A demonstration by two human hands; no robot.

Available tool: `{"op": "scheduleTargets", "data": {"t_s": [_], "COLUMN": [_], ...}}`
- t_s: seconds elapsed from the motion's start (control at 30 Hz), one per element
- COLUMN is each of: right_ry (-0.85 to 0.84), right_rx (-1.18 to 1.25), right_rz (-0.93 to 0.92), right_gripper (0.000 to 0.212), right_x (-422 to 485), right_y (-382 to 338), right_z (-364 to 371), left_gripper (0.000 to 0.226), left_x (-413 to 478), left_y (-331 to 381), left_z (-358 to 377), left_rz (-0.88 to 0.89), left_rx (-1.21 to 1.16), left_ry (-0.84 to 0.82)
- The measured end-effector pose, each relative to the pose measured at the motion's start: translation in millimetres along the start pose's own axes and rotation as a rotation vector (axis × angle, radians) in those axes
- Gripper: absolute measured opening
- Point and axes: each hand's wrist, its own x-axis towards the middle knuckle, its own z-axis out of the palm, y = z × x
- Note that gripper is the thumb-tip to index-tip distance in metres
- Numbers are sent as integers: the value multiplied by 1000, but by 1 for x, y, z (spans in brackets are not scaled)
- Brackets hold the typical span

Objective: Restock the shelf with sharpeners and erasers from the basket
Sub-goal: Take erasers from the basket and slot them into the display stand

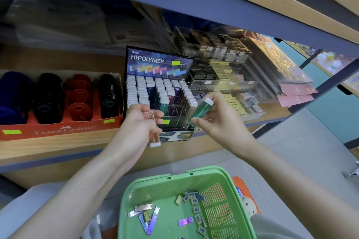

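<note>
The left hand is near the middle of the picture, palm up. Its fingers curl round a pink eraser. The white end of the eraser sticks out under the hand, toward 6 o'clock.

The right hand is at 3 o'clock from the left hand, near it but not touching. Its thumb and fingers pinch a green eraser. This eraser is tilted, and its white end points up to 1 o'clock.

Both hands are in front of the display box. The box stands on the shelf, at 12 o'clock from the hands. Rows of erasers stand in it with their white ends up.

At 9 o'clock from the display box, just beside it, is a red tray. Sharpeners sit in it in four rows: blue, black, red, black. At 3 o'clock from the display box is a clear box full of small erasers.

The green basket is at 6 o'clock in the picture, below the hands. Loose erasers lie on its floor. The long ones are on its 9 o'clock side. The small ones are in the middle and toward 3 o'clock.
</note>
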Motion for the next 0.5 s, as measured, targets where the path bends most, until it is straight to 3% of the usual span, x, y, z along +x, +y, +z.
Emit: {"op": "scheduleTargets", "data": {"t_s": [0.17, 0.33, 0.5], "right_ry": [98, 128, 40], "right_rx": [95, 36, -64], "right_rz": [-10, -104, -141], "right_gripper": [6, 8, 13], "right_x": [19, 36, 45], "right_y": [-7, -21, -18], "right_z": [10, 24, 33], "left_gripper": [26, 23, 24], "left_x": [-7, -11, -14], "left_y": [1, 7, 14], "left_z": [-13, -20, -26], "left_rz": [153, 180, 238], "left_rx": [73, 174, 276], "left_ry": [-58, -64, -10]}}
